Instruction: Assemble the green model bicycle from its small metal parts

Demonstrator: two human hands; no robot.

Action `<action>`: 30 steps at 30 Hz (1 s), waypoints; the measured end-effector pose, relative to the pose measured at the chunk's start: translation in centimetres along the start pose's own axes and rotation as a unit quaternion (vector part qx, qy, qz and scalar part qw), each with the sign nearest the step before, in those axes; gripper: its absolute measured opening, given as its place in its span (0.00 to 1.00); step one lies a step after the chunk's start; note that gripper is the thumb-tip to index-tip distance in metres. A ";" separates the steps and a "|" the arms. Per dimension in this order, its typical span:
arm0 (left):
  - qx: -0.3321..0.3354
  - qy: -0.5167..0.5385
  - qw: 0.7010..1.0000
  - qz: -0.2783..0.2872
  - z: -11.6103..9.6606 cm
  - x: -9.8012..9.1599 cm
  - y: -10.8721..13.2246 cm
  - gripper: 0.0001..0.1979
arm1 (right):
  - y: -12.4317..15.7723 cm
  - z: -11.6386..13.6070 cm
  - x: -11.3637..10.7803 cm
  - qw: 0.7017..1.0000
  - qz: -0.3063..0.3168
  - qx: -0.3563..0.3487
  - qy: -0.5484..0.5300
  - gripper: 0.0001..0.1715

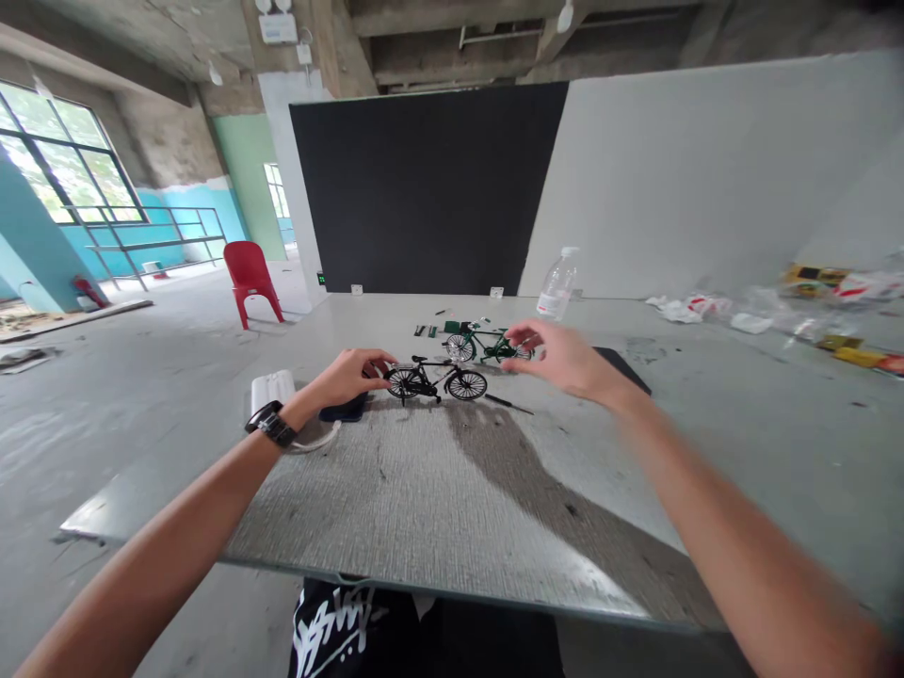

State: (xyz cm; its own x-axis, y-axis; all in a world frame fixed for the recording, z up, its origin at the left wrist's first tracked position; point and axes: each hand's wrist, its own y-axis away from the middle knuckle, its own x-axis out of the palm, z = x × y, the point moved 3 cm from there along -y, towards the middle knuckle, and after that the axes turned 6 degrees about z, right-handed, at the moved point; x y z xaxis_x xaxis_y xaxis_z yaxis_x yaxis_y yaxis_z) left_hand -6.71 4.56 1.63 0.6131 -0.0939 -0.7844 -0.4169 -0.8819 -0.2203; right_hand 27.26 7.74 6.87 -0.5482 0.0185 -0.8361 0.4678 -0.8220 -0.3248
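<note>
A small black model bicycle (pixel 427 379) stands upright on the grey table, its front wheel to the right. My left hand (pixel 357 372) is at its rear wheel, thumb and fingertips closed around the wheel's back edge. Behind it stands a green model bicycle (pixel 482 341). My right hand (pixel 555 356) is raised beside the green bicycle's right-hand wheel, thumb and fingers apart with nothing between them, partly covering that wheel. A thin black screwdriver-like tool (pixel 508 404) lies just right of the black bicycle.
Small green parts (pixel 426 331) lie behind the bicycles, near a clear plastic bottle (pixel 557 284). A white object (pixel 272 391) with a cord and a dark flat object (pixel 344 409) are by my left wrist. Plastic wrappers (pixel 749 311) lie far right. The table's front edge (pixel 494 603) is near me.
</note>
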 end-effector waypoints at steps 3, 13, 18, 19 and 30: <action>0.003 0.005 1.000 -0.002 0.3 0.1 -0.1 0.19 | -1.6 -1.1 -3.1 0.993 -0.114 -0.007 0.038 0.19; -0.004 0.028 0.999 0.020 0.5 0.0 -0.1 0.21 | -13.4 -7.6 -2.0 0.980 0.053 0.028 0.191 0.15; -0.018 0.017 0.999 0.020 0.4 0.0 0.0 0.23 | -18.1 -8.9 1.4 0.971 0.138 0.031 0.192 0.16; -0.019 0.017 0.999 0.020 0.5 0.0 0.0 0.24 | -18.8 -9.1 1.9 0.969 0.152 0.031 0.193 0.15; -0.032 0.026 0.999 0.018 0.9 0.1 0.0 0.26 | -22.9 -10.9 6.1 0.935 0.274 0.049 0.221 0.17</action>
State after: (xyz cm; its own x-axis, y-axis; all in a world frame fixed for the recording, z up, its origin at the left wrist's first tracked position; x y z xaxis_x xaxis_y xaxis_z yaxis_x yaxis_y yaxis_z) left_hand -7.27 5.02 1.02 0.6335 -0.1494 -0.7592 -0.3964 -0.9053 -0.1525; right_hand 20.74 32.85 4.38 0.1042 -0.2045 -0.9733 0.5177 -0.8245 0.2287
